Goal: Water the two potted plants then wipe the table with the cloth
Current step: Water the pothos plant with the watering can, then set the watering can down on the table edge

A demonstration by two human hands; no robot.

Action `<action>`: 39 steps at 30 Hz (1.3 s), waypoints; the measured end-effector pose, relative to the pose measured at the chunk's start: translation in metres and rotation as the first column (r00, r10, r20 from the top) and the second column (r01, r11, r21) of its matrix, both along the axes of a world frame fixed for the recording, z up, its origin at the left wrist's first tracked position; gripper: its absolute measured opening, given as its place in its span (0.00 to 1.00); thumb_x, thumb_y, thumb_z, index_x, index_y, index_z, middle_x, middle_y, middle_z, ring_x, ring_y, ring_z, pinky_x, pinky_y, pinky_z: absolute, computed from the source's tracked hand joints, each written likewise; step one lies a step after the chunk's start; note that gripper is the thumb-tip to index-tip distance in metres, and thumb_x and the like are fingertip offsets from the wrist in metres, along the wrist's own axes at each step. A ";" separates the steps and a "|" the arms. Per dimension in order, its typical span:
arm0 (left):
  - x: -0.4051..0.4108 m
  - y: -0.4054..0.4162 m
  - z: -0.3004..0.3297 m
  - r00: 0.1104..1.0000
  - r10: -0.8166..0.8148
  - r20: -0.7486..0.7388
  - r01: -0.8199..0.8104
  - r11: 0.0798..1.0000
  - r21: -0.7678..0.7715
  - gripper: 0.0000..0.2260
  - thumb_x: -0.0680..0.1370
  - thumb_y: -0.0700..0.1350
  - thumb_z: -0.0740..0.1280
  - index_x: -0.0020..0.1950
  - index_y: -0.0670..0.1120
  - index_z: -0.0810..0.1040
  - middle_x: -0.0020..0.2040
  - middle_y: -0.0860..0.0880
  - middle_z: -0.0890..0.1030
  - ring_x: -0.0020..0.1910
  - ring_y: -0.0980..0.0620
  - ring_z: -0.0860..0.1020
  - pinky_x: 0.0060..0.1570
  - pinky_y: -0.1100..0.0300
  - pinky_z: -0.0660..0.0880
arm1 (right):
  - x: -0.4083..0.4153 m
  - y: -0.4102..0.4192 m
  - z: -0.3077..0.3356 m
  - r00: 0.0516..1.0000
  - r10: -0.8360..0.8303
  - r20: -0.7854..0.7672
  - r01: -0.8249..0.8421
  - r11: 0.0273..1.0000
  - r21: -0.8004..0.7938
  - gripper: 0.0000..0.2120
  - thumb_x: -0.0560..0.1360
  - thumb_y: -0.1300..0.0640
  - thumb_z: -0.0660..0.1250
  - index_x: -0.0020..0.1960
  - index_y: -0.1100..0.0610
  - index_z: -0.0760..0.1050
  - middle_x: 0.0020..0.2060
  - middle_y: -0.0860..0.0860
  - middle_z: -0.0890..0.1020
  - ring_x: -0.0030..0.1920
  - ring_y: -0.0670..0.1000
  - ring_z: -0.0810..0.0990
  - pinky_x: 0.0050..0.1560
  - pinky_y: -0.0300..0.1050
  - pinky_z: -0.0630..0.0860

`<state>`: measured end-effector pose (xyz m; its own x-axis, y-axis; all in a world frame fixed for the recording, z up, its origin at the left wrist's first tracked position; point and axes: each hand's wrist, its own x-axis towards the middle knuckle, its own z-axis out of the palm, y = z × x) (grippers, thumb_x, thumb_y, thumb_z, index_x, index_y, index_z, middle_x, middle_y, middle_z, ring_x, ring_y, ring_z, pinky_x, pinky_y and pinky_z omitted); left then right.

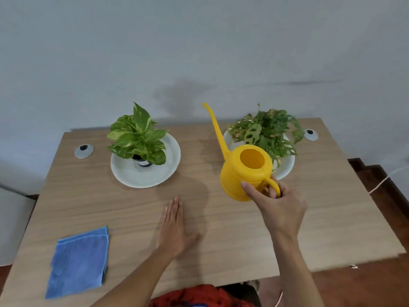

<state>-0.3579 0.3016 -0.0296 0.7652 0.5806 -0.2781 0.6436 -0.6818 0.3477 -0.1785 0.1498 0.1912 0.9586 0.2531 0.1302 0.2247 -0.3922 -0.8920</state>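
Observation:
My right hand (277, 206) grips the handle of a yellow watering can (245, 171), whose long thin spout points up and away, to the left of the right plant. The right potted plant (269, 132), with holed leaves, stands on a white plate (285, 168) just behind the can. At the left, a variegated potted plant (137, 137) sits on another white plate (143, 173). My left hand (173, 229) lies flat on the wooden table (221, 240), fingers together, palm down. A folded blue cloth (78, 262) lies near the front left corner.
Two small grey discs with dark centres sit on the table, one at the far left (83, 151) and one at the far right (310, 134). A grey wall rises right behind the table. A white cord (384, 180) runs over the dark floor at right.

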 end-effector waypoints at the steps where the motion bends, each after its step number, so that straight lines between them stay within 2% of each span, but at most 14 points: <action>1: 0.009 -0.006 0.000 1.000 -0.018 0.006 0.018 1.000 -0.004 0.55 0.71 0.79 0.53 0.80 0.36 0.53 0.81 0.40 0.50 0.81 0.44 0.48 0.77 0.55 0.36 | 0.004 -0.006 0.000 1.000 -0.009 0.001 0.009 1.000 -0.008 0.28 0.59 0.46 0.83 0.26 0.53 0.63 0.24 0.51 0.64 0.27 0.48 0.64 0.32 0.46 0.69; 3: 0.033 -0.025 0.000 0.997 -0.068 0.026 0.068 0.997 -0.022 0.55 0.70 0.80 0.51 0.80 0.37 0.54 0.81 0.40 0.50 0.81 0.44 0.48 0.77 0.55 0.35 | 0.015 -0.028 -0.002 0.998 -0.059 -0.008 0.059 0.998 -0.031 0.30 0.58 0.45 0.84 0.26 0.54 0.61 0.24 0.51 0.65 0.27 0.46 0.64 0.31 0.45 0.67; 6: 0.071 -0.052 0.003 0.988 -0.139 0.064 0.140 0.990 -0.012 0.56 0.69 0.79 0.54 0.81 0.38 0.51 0.82 0.42 0.47 0.81 0.48 0.44 0.77 0.54 0.35 | 0.035 -0.060 -0.011 0.993 -0.110 -0.034 0.110 0.994 -0.005 0.32 0.58 0.45 0.84 0.26 0.57 0.61 0.23 0.49 0.64 0.26 0.45 0.62 0.29 0.42 0.64; 10: 0.117 -0.086 0.009 0.979 -0.199 0.044 0.201 0.979 -0.045 0.57 0.68 0.79 0.53 0.80 0.37 0.53 0.82 0.40 0.49 0.81 0.47 0.45 0.77 0.54 0.35 | 0.062 -0.104 -0.014 0.988 -0.153 -0.014 0.152 0.987 -0.051 0.32 0.57 0.45 0.84 0.26 0.53 0.59 0.22 0.47 0.63 0.26 0.46 0.61 0.28 0.40 0.61; 13: 0.154 -0.113 0.004 0.963 -0.266 0.033 0.268 0.963 -0.042 0.56 0.69 0.78 0.54 0.79 0.34 0.58 0.80 0.37 0.56 0.81 0.43 0.52 0.77 0.54 0.37 | 0.085 -0.138 -0.022 0.980 -0.194 -0.045 0.193 0.981 -0.031 0.32 0.57 0.45 0.84 0.26 0.54 0.59 0.23 0.47 0.63 0.27 0.46 0.61 0.29 0.48 0.65; 16: 0.189 -0.142 0.001 0.949 -0.314 0.035 0.314 0.949 -0.009 0.55 0.68 0.78 0.54 0.77 0.33 0.61 0.79 0.35 0.60 0.79 0.40 0.57 0.78 0.49 0.43 | 0.107 -0.169 -0.033 0.968 -0.239 -0.080 0.237 0.971 -0.034 0.32 0.58 0.45 0.84 0.28 0.60 0.62 0.24 0.47 0.63 0.28 0.46 0.63 0.30 0.49 0.67; 20: 0.231 -0.181 0.012 0.948 -0.315 0.045 0.317 0.948 -0.031 0.59 0.63 0.80 0.50 0.81 0.38 0.51 0.82 0.41 0.48 0.82 0.46 0.44 0.78 0.51 0.37 | 0.139 -0.210 -0.052 0.958 -0.283 -0.048 0.275 0.954 -0.120 0.32 0.58 0.46 0.84 0.27 0.54 0.59 0.22 0.45 0.62 0.26 0.46 0.62 0.28 0.38 0.61; 22: 0.250 -0.199 0.012 0.948 -0.316 0.033 0.317 0.948 -0.026 0.59 0.62 0.79 0.51 0.81 0.39 0.50 0.82 0.41 0.47 0.81 0.46 0.43 0.78 0.51 0.37 | 0.154 -0.228 -0.064 0.956 -0.288 -0.047 0.277 0.947 -0.164 0.31 0.58 0.44 0.83 0.27 0.53 0.60 0.21 0.46 0.62 0.25 0.47 0.63 0.28 0.36 0.61; 27: 0.286 -0.238 0.002 0.939 -0.342 0.034 0.343 0.939 -0.035 0.59 0.63 0.78 0.59 0.81 0.38 0.53 0.82 0.40 0.50 0.82 0.45 0.45 0.78 0.51 0.38 | 0.184 -0.270 -0.094 0.928 -0.360 -0.099 0.334 0.918 -0.216 0.30 0.59 0.44 0.83 0.26 0.52 0.60 0.22 0.47 0.63 0.25 0.47 0.65 0.29 0.38 0.61; 29: 0.298 -0.252 0.001 0.936 -0.352 0.025 0.353 0.935 -0.036 0.60 0.62 0.79 0.58 0.81 0.38 0.51 0.82 0.40 0.47 0.81 0.46 0.43 0.78 0.52 0.36 | 0.196 -0.286 -0.104 0.916 -0.382 -0.123 0.347 0.908 -0.235 0.29 0.59 0.45 0.83 0.26 0.51 0.61 0.22 0.47 0.65 0.25 0.47 0.65 0.29 0.37 0.63; 33: 0.307 -0.267 0.006 0.934 -0.353 -0.053 0.354 0.935 0.015 0.61 0.63 0.80 0.55 0.81 0.38 0.44 0.82 0.40 0.40 0.80 0.45 0.36 0.77 0.50 0.31 | 0.215 -0.306 -0.121 0.884 -0.425 -0.194 0.368 0.890 -0.270 0.27 0.58 0.44 0.84 0.28 0.59 0.69 0.27 0.58 0.77 0.28 0.46 0.68 0.35 0.44 0.70; 36: 0.309 -0.273 0.008 0.941 -0.325 -0.097 0.329 0.944 0.019 0.64 0.63 0.82 0.55 0.80 0.38 0.39 0.81 0.40 0.35 0.79 0.45 0.33 0.76 0.49 0.29 | 0.224 -0.316 -0.129 0.872 -0.436 -0.224 0.371 0.886 -0.279 0.26 0.58 0.46 0.84 0.27 0.54 0.67 0.24 0.51 0.72 0.28 0.47 0.67 0.34 0.41 0.67; 37: 0.310 -0.274 0.009 0.940 -0.325 -0.109 0.328 0.944 0.016 0.64 0.62 0.83 0.55 0.80 0.38 0.38 0.80 0.40 0.34 0.79 0.45 0.31 0.76 0.49 0.29 | 0.226 -0.318 -0.132 0.869 -0.434 -0.237 0.368 0.888 -0.275 0.26 0.59 0.46 0.84 0.27 0.54 0.66 0.25 0.49 0.73 0.29 0.47 0.67 0.33 0.40 0.67; 39: 0.311 -0.274 0.010 0.934 -0.328 -0.141 0.331 0.944 0.000 0.65 0.62 0.84 0.54 0.80 0.39 0.35 0.79 0.41 0.30 0.78 0.46 0.28 0.76 0.48 0.30 | 0.227 -0.323 -0.140 0.862 -0.442 -0.248 0.377 0.886 -0.269 0.26 0.59 0.47 0.84 0.27 0.58 0.68 0.29 0.54 0.80 0.30 0.47 0.68 0.31 0.36 0.66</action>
<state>-0.0473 0.0279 -0.0201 0.8701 0.3099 -0.3832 0.4218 -0.8705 0.2538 0.0490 -0.1730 0.0508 0.9659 -0.1814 -0.1846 -0.2563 -0.5703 -0.7804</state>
